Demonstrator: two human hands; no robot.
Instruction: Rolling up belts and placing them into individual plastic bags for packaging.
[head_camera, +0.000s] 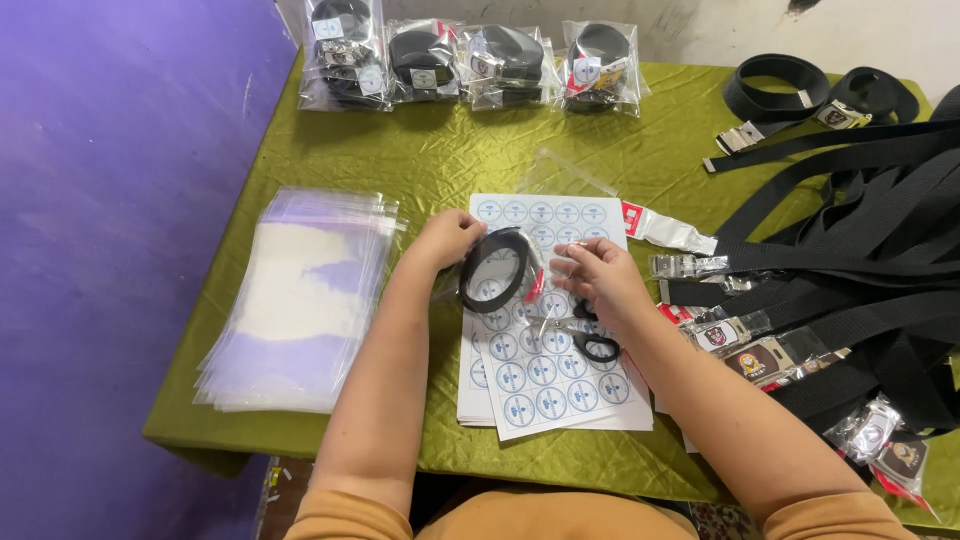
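My left hand (447, 240) holds a coiled black belt (494, 270) inside a clear plastic bag, just above the sticker sheets (545, 380). The fingers of my right hand (598, 280) pinch the bag's open edge beside the coil. Black-handled scissors (588, 338) lie on the sheets of round blue-and-white stickers, right under my right hand.
A stack of empty clear bags (300, 300) lies at the left of the green-covered table (430, 160). Several bagged belts (470, 60) line the far edge. A heap of loose black belts with metal buckles (850, 270) fills the right side. A purple wall stands on the left.
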